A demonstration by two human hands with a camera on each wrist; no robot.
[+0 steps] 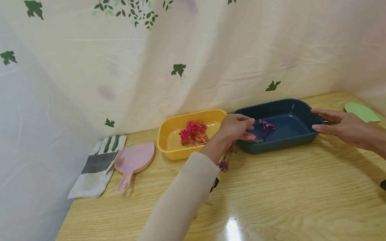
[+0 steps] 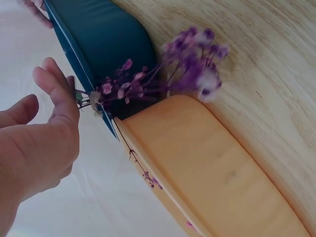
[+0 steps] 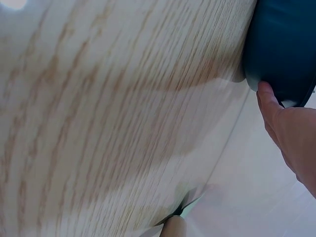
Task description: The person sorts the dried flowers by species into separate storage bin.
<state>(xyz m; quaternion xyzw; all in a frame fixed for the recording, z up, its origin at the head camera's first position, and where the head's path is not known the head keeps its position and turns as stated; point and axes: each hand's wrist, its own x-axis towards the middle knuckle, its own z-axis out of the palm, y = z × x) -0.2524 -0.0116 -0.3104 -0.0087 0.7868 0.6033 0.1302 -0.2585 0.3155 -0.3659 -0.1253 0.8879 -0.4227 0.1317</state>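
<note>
My left hand [image 1: 236, 127] is over the left end of a dark blue basin [image 1: 284, 143], thumb and fingers apart. Beside its fingers in the left wrist view, a bunch of purple dried flowers [image 2: 192, 64] lies across the rim, stems tied with twine. In the head view, purple blooms [image 1: 223, 165] hang outside the basin below the wrist, and another purple sprig [image 1: 266, 126] shows inside it. My right hand [image 1: 348, 128] touches the basin's right end with fairly straight fingers. Pink-red dried flowers [image 1: 194, 133] lie in a yellow basin [image 1: 170, 154] to the left.
A pink dustpan-shaped board [image 1: 135, 157] with a handle and a striped cloth [image 1: 94, 175] lie at the left on the wooden table [image 1: 272, 205]. A light green flat piece [image 1: 362, 111] is at the far right. A printed curtain [image 1: 208, 58] hangs close behind the basins.
</note>
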